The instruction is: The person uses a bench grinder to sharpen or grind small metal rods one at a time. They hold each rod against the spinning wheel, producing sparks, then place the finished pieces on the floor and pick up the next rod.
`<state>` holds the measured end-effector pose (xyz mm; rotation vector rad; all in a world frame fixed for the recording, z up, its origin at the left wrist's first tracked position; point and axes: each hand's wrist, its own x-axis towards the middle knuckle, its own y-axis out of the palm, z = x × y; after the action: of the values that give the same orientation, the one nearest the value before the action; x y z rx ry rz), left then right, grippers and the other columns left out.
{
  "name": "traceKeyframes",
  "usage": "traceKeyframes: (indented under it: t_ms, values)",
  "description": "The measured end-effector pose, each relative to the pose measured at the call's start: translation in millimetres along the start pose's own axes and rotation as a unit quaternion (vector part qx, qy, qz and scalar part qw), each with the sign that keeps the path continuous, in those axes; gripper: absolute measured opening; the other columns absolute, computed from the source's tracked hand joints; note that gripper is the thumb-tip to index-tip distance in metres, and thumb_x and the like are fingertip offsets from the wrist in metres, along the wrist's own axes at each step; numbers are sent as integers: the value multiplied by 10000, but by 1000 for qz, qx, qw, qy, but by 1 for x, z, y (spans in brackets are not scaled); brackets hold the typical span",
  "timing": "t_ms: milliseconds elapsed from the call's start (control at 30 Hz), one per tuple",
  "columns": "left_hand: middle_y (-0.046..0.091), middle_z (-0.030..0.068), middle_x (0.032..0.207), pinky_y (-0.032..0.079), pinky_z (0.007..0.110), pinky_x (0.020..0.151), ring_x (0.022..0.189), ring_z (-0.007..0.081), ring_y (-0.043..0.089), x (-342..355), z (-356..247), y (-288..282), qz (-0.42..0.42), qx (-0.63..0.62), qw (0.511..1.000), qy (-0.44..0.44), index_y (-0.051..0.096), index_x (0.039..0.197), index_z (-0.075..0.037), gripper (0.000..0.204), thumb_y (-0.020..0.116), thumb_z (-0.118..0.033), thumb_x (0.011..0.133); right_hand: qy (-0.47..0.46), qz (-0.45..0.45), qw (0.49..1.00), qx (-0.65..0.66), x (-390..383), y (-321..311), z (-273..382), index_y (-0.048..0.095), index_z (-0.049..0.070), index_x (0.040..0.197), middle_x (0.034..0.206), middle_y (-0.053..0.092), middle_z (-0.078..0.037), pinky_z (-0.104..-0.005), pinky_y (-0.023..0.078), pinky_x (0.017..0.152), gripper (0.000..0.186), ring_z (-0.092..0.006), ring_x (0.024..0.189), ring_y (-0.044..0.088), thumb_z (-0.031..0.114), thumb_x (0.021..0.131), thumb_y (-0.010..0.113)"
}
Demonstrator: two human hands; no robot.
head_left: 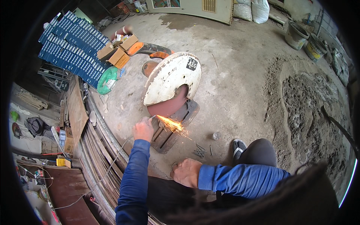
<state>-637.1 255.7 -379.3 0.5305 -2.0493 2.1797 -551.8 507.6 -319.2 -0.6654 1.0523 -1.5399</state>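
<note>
The left hand [143,129] is pinching a thin metal piece [153,117] against the reddish abrasive disc [167,108] of the cut-off saw [168,80], just ahead. Sparks [171,124] are spraying to that hand's right. The right hand [187,173] is presenting curled fingers, contents indeterminable; short metal rods [199,150] are lying just beyond it.

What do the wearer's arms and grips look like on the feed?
The left sleeve and right sleeve are long, blue and creased, the right one ending in a cuff. The left grip and right grip are bare, without gloves.
</note>
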Motion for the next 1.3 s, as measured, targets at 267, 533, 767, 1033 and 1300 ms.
traceKeyframes:
  t_ms: [267,533,767,1033,1300]
  values:
    - [675,160,741,518,485,630,688,380,662,0,-1,-2,-19,-1,1000,1,636,823,-102,204,606,-284,911,-13,41,999,8,1,-3,-1,691,56,955,998,687,-141,-398,557,791,245,-297,957,686,221,837,555]
    - [680,159,764,519,478,624,677,381,662,0,-1,-4,-21,16,1000,1,644,821,-112,190,615,-280,904,1,35,999,19,1,-3,0,691,63,949,994,688,-129,-393,560,778,240,-280,955,691,223,838,551]
    - [642,146,727,508,485,596,642,347,644,0,2,3,-14,-39,999,19,629,810,-106,235,543,-289,931,-5,-21,1000,-1,-1,7,-1,745,100,877,872,727,-102,-395,568,707,214,-272,834,718,211,809,575]
    - [676,141,807,537,482,630,709,360,672,-2,2,0,-14,-69,997,-17,603,814,-76,224,586,-273,919,-36,-90,994,-41,-1,25,-10,682,94,828,793,698,-112,-422,557,638,220,-286,748,709,215,882,507]
    - [679,136,805,534,464,638,707,353,662,-2,7,9,-40,-64,997,-11,619,809,-84,194,587,-244,914,-76,-85,989,-90,-5,18,-12,667,93,900,785,693,-112,-415,555,624,193,-278,728,706,203,890,509]
